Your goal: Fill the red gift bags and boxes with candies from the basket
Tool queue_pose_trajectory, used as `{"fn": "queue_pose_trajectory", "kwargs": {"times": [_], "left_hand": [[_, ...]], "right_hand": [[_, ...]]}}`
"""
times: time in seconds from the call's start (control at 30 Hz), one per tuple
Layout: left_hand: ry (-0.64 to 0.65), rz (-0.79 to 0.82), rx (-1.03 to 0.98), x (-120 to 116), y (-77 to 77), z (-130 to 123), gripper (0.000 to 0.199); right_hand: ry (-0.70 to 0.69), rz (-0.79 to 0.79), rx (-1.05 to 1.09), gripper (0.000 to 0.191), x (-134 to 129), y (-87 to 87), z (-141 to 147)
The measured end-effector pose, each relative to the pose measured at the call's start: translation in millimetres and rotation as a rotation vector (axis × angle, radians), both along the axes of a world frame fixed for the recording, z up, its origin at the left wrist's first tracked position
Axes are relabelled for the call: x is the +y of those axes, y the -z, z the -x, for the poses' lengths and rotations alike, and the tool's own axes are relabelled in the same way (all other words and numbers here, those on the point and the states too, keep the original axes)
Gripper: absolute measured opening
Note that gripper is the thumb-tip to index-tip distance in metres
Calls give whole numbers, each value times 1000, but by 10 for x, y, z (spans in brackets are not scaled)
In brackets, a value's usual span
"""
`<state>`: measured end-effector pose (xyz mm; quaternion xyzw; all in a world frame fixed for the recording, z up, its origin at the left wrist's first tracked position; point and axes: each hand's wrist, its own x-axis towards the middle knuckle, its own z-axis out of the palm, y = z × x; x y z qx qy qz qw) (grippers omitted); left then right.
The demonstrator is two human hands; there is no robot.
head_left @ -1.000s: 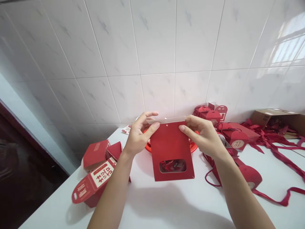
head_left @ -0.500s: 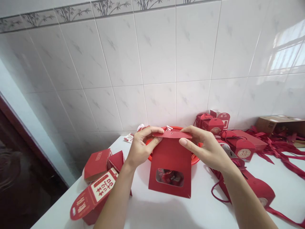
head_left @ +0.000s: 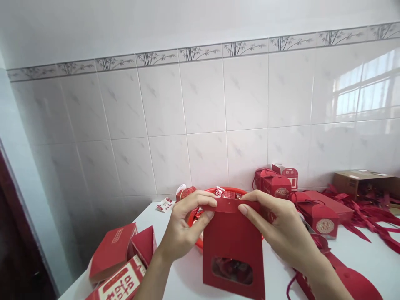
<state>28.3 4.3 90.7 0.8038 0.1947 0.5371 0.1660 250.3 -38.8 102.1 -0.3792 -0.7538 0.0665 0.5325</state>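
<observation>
Between both hands hangs a red gift box (head_left: 231,237) with a folded top edge and a clear oval window, through which red wrapped pieces show. My left hand (head_left: 190,223) pinches the left end of the top fold between thumb and fingers. At the right end of that fold, my right hand (head_left: 271,216) grips with its thumb in front and fingers behind. A small hole shows in the fold between the hands. Directly behind the box is a red plastic basket (head_left: 194,212) holding wrapped sweets, partly hidden by the box and hands.
Red boxes (head_left: 112,254) lie at the left table edge. Several closed boxes with round gold emblems (head_left: 325,226) stand at right. Loose red ribbons (head_left: 368,216) spread before a cardboard carton (head_left: 364,182). A tiled wall (head_left: 206,104) rises behind.
The camera view has tilted up, so the table things sit lower in the picture. Both hands still hold the box by its top fold, now slightly further right in view.
</observation>
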Motion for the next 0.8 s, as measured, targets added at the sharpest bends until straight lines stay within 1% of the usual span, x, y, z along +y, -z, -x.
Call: {"fn": "queue_pose_trajectory", "kwargs": {"times": [0.07, 0.1, 0.17, 0.23, 0.3, 0.37, 0.47, 0.57, 0.63, 0.67, 0.73, 0.77, 0.8], "left_hand": [[-16, 15, 19, 8, 19, 15, 18], [-27, 19, 22, 15, 29, 22, 18], [-53, 20, 17, 34, 45, 31, 17], [-86, 27, 14, 58, 50, 36, 16], [-128, 34, 19, 79, 42, 34, 14], [-162, 29, 26, 93, 25, 28, 13], [-168, 19, 31, 103, -1, 7, 14], [-143, 38, 35, 108, -8, -30, 14], [-103, 57, 29, 107, 3, -71, 13], [-77, 66, 25, 106, 13, -97, 13], [-20, 84, 15, 104, 27, -163, 12], [3, 94, 12, 104, 26, -202, 11], [23, 107, 12, 105, 14, -246, 11]], "right_hand": [[40, -60, 31, 19, -20, -6, -43], [86, -106, 59, 18, -35, -14, -76], [235, -219, 152, 14, -76, -40, -168], [440, -327, 273, 14, -127, -75, -302], [666, -421, 363, 17, -168, -100, -495], [859, -513, 377, 24, -185, -104, -749], [939, -554, 271, 39, -178, -74, -1174], [1092, -539, 193, 39, -175, -31, -1502], [1190, -460, 126, 36, -173, 20, -1640], [1220, -396, 81, 35, -165, 62, -1694], [1290, -286, 14, 34, -125, 187, -1784], [1273, -223, -49, 35, -89, 270, -1821], [1219, -155, -134, 34, -42, 363, -1852]]}}
